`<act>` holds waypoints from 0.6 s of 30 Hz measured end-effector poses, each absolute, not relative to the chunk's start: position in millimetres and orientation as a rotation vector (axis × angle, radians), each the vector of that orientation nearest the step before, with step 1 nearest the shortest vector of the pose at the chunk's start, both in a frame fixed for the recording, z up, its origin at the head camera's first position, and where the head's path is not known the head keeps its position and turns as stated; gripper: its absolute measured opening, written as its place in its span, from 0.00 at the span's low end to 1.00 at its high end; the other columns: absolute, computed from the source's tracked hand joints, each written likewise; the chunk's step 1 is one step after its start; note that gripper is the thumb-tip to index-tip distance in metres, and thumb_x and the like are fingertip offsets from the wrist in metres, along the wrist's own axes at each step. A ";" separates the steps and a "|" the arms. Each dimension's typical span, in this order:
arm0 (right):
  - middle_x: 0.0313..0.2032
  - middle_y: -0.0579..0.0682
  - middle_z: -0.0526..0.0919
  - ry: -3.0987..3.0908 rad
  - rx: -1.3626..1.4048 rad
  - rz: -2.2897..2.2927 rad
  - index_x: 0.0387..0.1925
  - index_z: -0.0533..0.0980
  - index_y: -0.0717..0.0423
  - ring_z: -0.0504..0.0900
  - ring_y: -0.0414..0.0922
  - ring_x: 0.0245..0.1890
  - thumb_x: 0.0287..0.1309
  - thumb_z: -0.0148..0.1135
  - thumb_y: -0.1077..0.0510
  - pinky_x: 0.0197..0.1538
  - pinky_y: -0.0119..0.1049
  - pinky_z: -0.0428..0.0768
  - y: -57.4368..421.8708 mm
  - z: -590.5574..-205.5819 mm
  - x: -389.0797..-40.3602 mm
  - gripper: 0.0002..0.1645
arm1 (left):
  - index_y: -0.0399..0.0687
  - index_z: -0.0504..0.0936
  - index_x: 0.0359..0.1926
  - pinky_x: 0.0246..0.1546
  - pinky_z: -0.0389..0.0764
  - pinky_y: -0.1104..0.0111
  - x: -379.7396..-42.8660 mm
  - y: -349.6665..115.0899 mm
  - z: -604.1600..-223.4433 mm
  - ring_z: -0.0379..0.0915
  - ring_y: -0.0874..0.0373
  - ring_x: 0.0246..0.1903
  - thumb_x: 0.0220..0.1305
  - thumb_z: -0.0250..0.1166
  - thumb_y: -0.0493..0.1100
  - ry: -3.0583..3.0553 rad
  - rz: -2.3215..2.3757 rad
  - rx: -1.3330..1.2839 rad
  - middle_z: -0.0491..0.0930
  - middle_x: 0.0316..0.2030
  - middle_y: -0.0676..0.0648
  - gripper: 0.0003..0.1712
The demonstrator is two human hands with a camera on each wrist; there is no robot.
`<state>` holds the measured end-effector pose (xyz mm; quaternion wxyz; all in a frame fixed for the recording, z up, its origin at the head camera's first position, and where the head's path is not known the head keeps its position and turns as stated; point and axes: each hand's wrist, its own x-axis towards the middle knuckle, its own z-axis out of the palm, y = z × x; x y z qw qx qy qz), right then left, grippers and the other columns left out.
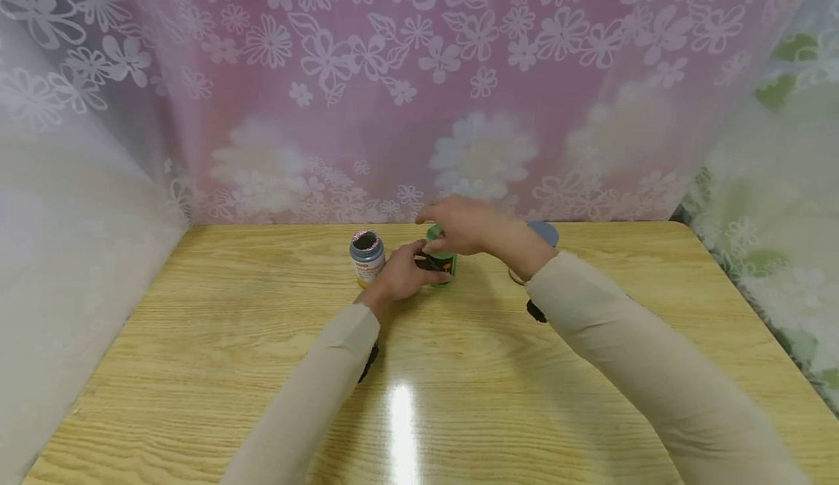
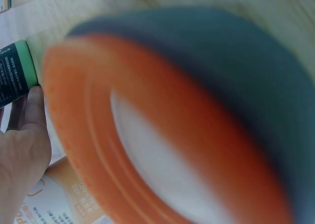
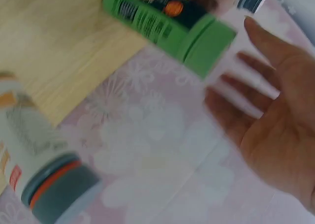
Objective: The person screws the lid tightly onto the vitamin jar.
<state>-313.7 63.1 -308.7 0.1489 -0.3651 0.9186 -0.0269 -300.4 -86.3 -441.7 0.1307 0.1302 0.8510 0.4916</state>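
Wood-grain table (image 1: 216,368) here, pink floral curtain (image 1: 393,128) hanging behind its far edge; near that edge stands the green bottle (image 3: 152,27), left hand (image 1: 403,274) gripping it, right hand (image 1: 468,226) spread just off its lid (image 3: 209,47), tabletop stretching wide nearer in.

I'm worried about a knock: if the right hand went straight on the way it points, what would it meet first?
Most likely the green cap of the bottle in the left hand; the right hand seems aimed at it, though the gap in depth is unclear.
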 end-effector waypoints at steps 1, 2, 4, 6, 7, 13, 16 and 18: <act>0.62 0.54 0.70 2.607 -1.096 -0.105 0.63 0.70 0.54 0.71 0.52 0.58 0.64 0.61 0.51 0.57 0.47 0.71 65.6 -307.0 -315.2 0.28 | 0.50 0.68 0.65 0.53 0.74 0.61 -300.6 -86.0 -441.5 0.72 0.53 0.54 0.57 0.71 0.53 2.473 1.430 0.378 0.75 0.56 0.48 0.37; 0.61 0.54 0.71 2.570 -1.148 -0.132 0.62 0.71 0.54 0.72 0.51 0.57 0.64 0.62 0.54 0.56 0.47 0.72 68.2 -305.5 -316.7 0.26 | 0.50 0.69 0.64 0.52 0.74 0.62 -300.6 -85.7 -441.5 0.73 0.54 0.54 0.57 0.71 0.53 2.468 1.439 0.376 0.75 0.55 0.48 0.36; 0.58 0.54 0.74 2.504 -1.194 -0.185 0.59 0.74 0.55 0.74 0.50 0.53 0.62 0.62 0.61 0.53 0.45 0.74 71.4 -304.8 -319.7 0.22 | 0.50 0.72 0.61 0.51 0.75 0.64 -300.8 -85.3 -441.7 0.74 0.55 0.52 0.57 0.71 0.51 2.453 1.466 0.388 0.76 0.53 0.49 0.32; 0.53 0.53 0.77 2.477 -1.195 -0.188 0.56 0.76 0.56 0.76 0.49 0.49 0.62 0.62 0.63 0.50 0.43 0.75 72.3 -305.0 -320.9 0.20 | 0.50 0.73 0.60 0.50 0.75 0.64 -300.5 -85.2 -441.5 0.74 0.55 0.51 0.57 0.71 0.50 2.445 1.478 0.388 0.76 0.53 0.50 0.31; 0.51 0.52 0.78 2.482 -1.190 -0.177 0.55 0.77 0.56 0.77 0.48 0.48 0.61 0.62 0.64 0.49 0.42 0.76 72.2 -305.5 -321.1 0.19 | 0.50 0.73 0.60 0.50 0.75 0.64 -300.4 -85.0 -441.4 0.74 0.56 0.51 0.57 0.71 0.50 2.444 1.481 0.388 0.76 0.53 0.50 0.31; 0.50 0.52 0.80 2.611 -1.071 -0.065 0.55 0.77 0.57 0.79 0.47 0.45 0.62 0.64 0.56 0.47 0.41 0.77 62.3 -307.0 -314.4 0.21 | 0.53 0.72 0.62 0.51 0.75 0.63 -299.2 -85.6 -439.8 0.74 0.55 0.52 0.57 0.72 0.50 2.450 1.484 0.388 0.77 0.53 0.49 0.33; 0.35 0.48 0.80 2.712 -0.950 -0.007 0.45 0.80 0.58 0.77 0.42 0.31 0.61 0.64 0.49 0.36 0.37 0.76 55.5 -309.1 -309.9 0.17 | 0.52 0.72 0.62 0.52 0.75 0.63 -299.1 -85.7 -440.0 0.74 0.55 0.52 0.57 0.72 0.51 2.462 1.471 0.380 0.77 0.53 0.49 0.33; 0.25 0.46 0.74 2.776 -0.861 0.039 0.39 0.79 0.57 0.70 0.41 0.22 0.62 0.63 0.45 0.28 0.35 0.73 52.0 -311.1 -307.2 0.18 | 0.52 0.72 0.62 0.51 0.75 0.63 -299.3 -85.2 -440.6 0.74 0.54 0.52 0.56 0.72 0.51 2.467 1.469 0.376 0.76 0.53 0.49 0.33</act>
